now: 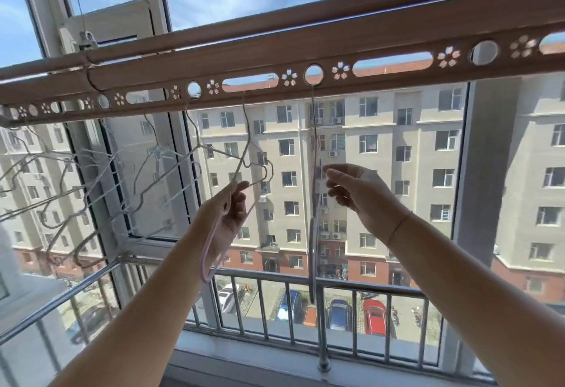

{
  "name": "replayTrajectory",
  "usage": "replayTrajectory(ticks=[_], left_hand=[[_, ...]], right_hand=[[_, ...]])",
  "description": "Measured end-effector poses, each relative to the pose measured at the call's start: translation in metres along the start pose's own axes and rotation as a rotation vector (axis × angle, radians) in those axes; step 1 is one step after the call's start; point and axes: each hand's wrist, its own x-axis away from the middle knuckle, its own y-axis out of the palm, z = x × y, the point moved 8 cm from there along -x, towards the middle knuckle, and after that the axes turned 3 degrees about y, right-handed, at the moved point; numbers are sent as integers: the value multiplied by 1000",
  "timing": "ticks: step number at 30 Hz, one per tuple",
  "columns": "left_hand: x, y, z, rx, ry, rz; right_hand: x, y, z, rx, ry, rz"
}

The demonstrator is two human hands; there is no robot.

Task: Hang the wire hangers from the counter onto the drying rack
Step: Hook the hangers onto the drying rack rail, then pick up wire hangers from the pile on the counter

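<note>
The drying rack (275,53) is a pinkish-brown bar with round holes, slots and flower cut-outs running overhead across the window. Several wire hangers (101,184) hang from its left part. My left hand (232,206) grips a pale pink hanger (211,252) whose hook reaches up to a slot in the bar. My right hand (354,190) pinches a thin hanger (315,233) that is seen edge-on and hooked in a round hole (313,75). The counter is out of view.
A steel railing (321,291) with vertical bars runs along the window sill below my arms. An opened window sash (134,172) stands at the left behind the hung hangers. Apartment blocks and parked cars lie outside.
</note>
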Motion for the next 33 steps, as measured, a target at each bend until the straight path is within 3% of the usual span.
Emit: replayTrajectory(ticks=[3,6,11,18,24,33], left_hand=[[13,-23,-20,-89,32,43],[22,-46,-63,-231,-51,80],[42,-35,-154,-586,-180,-25],[79,74,-250,-826,-174,-454],[124,174,-329,-835,-196,-703],[236,353,-439,-759,-305,-994]], right_hand=[[10,-22,22,162,-47,65],[24,-47,48,293,-72,110],[50,-93,95,482,-47,149],[106,-186,124,750,-54,283],[191,-310,148,766,134,478],[361,-502,127,694,356,780]])
